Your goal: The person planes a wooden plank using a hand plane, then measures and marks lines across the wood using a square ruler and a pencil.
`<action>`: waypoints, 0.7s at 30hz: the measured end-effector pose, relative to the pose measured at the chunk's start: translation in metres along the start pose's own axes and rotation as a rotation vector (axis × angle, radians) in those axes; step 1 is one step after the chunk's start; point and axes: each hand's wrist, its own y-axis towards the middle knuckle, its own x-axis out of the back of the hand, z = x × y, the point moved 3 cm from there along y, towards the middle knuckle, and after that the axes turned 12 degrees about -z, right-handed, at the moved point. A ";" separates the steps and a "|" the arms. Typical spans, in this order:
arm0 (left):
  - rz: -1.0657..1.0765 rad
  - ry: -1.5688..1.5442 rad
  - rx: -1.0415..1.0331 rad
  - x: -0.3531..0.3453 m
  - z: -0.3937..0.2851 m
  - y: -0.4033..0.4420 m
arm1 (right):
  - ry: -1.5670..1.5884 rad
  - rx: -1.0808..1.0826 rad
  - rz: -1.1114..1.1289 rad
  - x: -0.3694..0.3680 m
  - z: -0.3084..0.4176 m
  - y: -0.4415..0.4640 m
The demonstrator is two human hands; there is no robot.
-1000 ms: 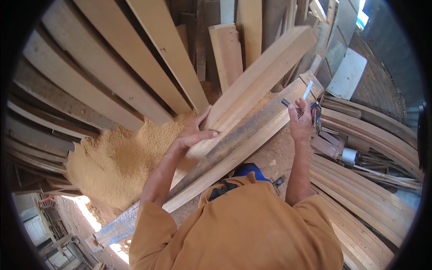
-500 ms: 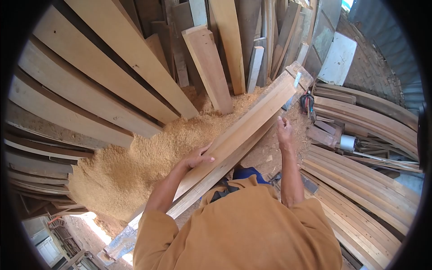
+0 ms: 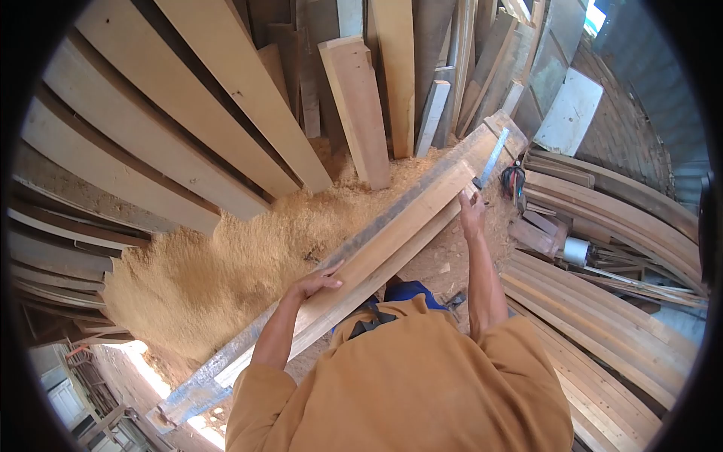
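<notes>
A planed wooden board (image 3: pixel 399 230) lies lengthwise on a long, worn beam (image 3: pixel 260 324), slanting from lower left to upper right. My left hand (image 3: pixel 316 284) grips the board partway along, thumb on top and fingers over its far edge. At the upper end, my right hand (image 3: pixel 472 212) has its fingers closed on the board's near corner. Just beyond that end, a try square (image 3: pixel 493 157) with a metal blade lies on the beam. A second strip of wood (image 3: pixel 384 273) runs along the near side, below the board.
Sawdust (image 3: pixel 218 279) is heaped left of the beam. Tall planks (image 3: pixel 226 98) lean behind it. Stacked boards (image 3: pixel 595 324) lie at right, near a white cylinder (image 3: pixel 576 251) and a coiled cable (image 3: pixel 513 181). A pale panel (image 3: pixel 570 113) leans at upper right.
The board has slid down and left along the beam, uncovering more of the try square. My left hand moved with it. My right hand, previously apart from the board, now grips its end.
</notes>
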 end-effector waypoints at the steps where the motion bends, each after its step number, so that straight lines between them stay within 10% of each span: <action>1: -0.026 0.095 -0.008 0.002 0.005 0.003 | -0.009 0.007 0.015 -0.002 -0.001 0.002; 21: -0.675 1.138 -0.249 -0.091 -0.009 -0.083 | -0.050 0.080 0.260 -0.012 -0.009 0.065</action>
